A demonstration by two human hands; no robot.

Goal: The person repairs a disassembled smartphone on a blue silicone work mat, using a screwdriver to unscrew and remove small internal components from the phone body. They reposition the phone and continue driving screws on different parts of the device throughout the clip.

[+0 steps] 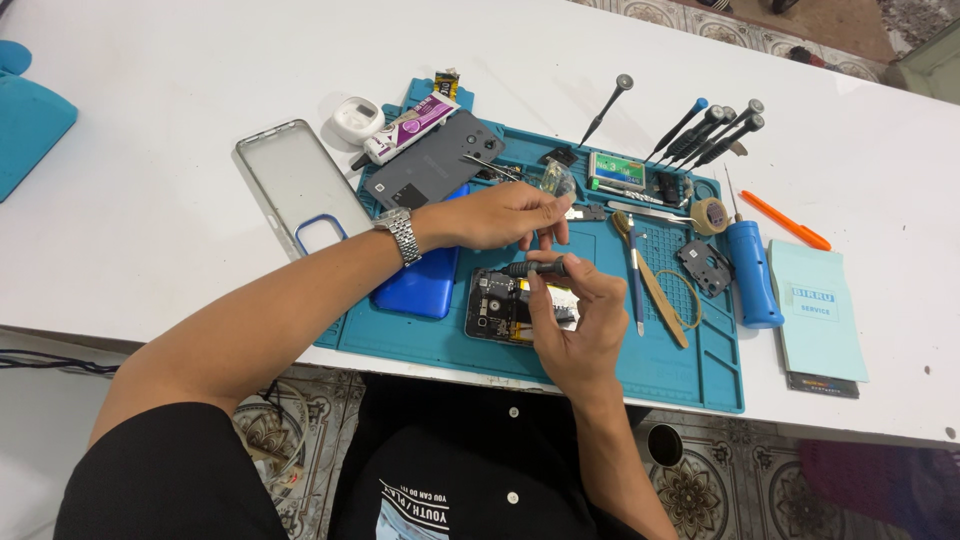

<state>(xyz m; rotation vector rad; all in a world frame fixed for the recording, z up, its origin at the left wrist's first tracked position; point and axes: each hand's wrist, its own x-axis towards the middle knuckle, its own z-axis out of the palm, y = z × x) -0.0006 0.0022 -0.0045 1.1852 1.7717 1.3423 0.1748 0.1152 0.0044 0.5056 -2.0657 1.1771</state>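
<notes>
fingers on the driver, phone already opened up

fingers (556,272) of my right hand (572,325) are pinched together around a small dark screwdriver (532,268), which lies nearly flat just above the opened phone (497,305). my left hand (505,213) reaches in from the other side, its fingertips closed over the driver's far end near the phone's top edge; i cannot tell exactly what they grip there.

the phone sits near the front of the blue work mat (690,365), which lies on the white surface (150,200). as i judge it, the opening is done: the grey back cover (430,160) is off and lies at the mat's rear left, and a black inner plate (705,265) rests apart on the right. the board and internals show bare, so the work inside looks underway rather than finished; nothing looks put back yet.

spare screwdrivers (712,130) lie fanned at the back, a blue-handled tool (752,275) just right of the mat, a clear case (295,180) to the left.
</notes>
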